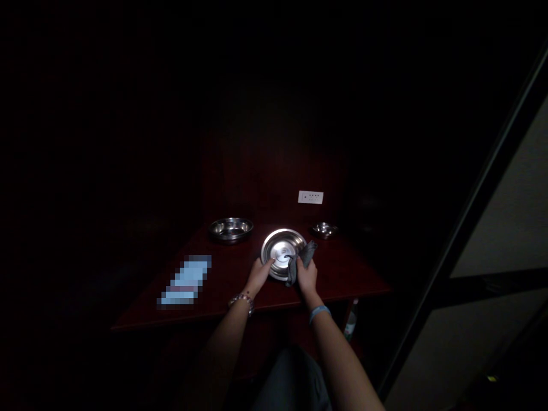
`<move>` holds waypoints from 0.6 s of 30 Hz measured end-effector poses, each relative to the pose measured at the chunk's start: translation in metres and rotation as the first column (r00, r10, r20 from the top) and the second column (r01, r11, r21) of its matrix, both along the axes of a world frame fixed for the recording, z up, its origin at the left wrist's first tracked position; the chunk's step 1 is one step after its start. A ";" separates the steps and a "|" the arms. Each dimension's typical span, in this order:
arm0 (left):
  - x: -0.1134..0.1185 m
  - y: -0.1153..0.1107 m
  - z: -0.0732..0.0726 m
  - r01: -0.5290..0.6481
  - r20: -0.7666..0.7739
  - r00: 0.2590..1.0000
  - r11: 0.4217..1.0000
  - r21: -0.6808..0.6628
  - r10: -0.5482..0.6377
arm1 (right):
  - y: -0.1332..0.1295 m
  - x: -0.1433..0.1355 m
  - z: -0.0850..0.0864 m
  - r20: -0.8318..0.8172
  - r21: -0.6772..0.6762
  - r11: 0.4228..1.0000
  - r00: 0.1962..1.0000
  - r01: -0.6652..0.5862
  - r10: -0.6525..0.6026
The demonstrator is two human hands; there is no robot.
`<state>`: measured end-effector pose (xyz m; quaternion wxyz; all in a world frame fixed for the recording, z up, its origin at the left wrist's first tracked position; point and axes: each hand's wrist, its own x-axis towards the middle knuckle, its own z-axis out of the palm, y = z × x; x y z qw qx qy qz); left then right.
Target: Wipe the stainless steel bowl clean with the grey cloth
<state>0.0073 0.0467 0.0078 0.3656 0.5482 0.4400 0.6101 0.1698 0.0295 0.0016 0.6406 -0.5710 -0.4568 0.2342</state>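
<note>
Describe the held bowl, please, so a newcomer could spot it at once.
Find the dark red table. There, a shiny bowl tilts between the left hand and right hand. Unlike the left bowl and small right bowl behind, this one has a grey cloth against it.

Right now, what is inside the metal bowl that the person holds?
Inside the bowl, part of its bottom shows. A grey cloth in the right hand and the thumb of the left hand lie over its inside; what they cover cannot be seen.
</note>
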 end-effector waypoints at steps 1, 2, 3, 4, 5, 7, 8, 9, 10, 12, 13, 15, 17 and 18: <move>0.000 -0.001 0.000 0.006 0.006 1.000 1.000 0.001 -0.006 | 0.000 0.000 0.000 0.001 0.008 1.000 1.000 -0.005 0.005; 0.000 -0.003 0.000 0.016 0.015 1.000 1.000 -0.009 -0.016 | 0.001 0.000 -0.001 0.002 0.018 1.000 1.000 -0.010 0.010; 0.000 -0.005 0.001 0.027 0.024 0.999 0.999 -0.021 -0.026 | 0.001 0.000 -0.001 0.003 0.028 0.999 1.000 -0.016 0.016; 0.001 -0.006 0.002 0.036 0.034 0.999 0.999 -0.021 -0.035 | 0.001 0.000 -0.002 0.006 0.035 0.999 1.000 -0.019 0.019; 0.001 -0.008 0.003 0.044 0.043 0.998 0.999 -0.018 -0.043 | 0.002 0.000 -0.002 0.010 0.040 0.999 1.000 -0.023 0.023; 0.002 -0.011 0.005 0.055 0.056 0.997 0.998 -0.005 -0.055 | 0.002 0.000 -0.003 0.023 0.039 0.999 0.999 -0.029 0.028; 0.002 -0.012 0.006 0.058 0.057 0.997 0.998 0.001 -0.058 | 0.002 0.000 -0.003 0.032 0.034 0.999 0.999 -0.031 0.030; 0.002 -0.013 0.007 0.060 0.055 0.997 0.998 0.005 -0.060 | 0.002 0.000 -0.003 0.041 0.027 0.999 0.999 -0.033 0.032; 0.002 -0.013 0.008 0.061 0.051 0.997 0.998 0.007 -0.061 | 0.002 0.001 -0.003 0.049 0.015 0.999 0.998 -0.033 0.032; 0.002 -0.014 0.009 0.063 0.042 0.997 0.998 0.005 -0.063 | 0.003 0.001 -0.002 0.066 -0.005 0.999 0.997 -0.032 0.033; 0.002 -0.014 0.009 0.066 0.040 0.997 0.998 0.006 -0.066 | 0.002 0.001 -0.002 0.073 -0.010 0.999 0.997 -0.033 0.033; 0.003 -0.014 0.008 0.080 0.035 0.996 0.997 0.018 -0.081 | 0.002 0.002 -0.001 0.084 -0.012 0.999 0.996 -0.030 0.031; 0.003 -0.012 0.007 0.102 0.023 0.994 0.994 0.030 -0.103 | 0.001 0.002 0.000 0.092 -0.014 1.000 0.995 -0.021 0.022; 0.003 -0.011 0.006 0.118 0.006 0.993 0.992 0.034 -0.118 | 0.000 0.002 0.001 0.097 -0.020 1.000 0.995 -0.016 0.018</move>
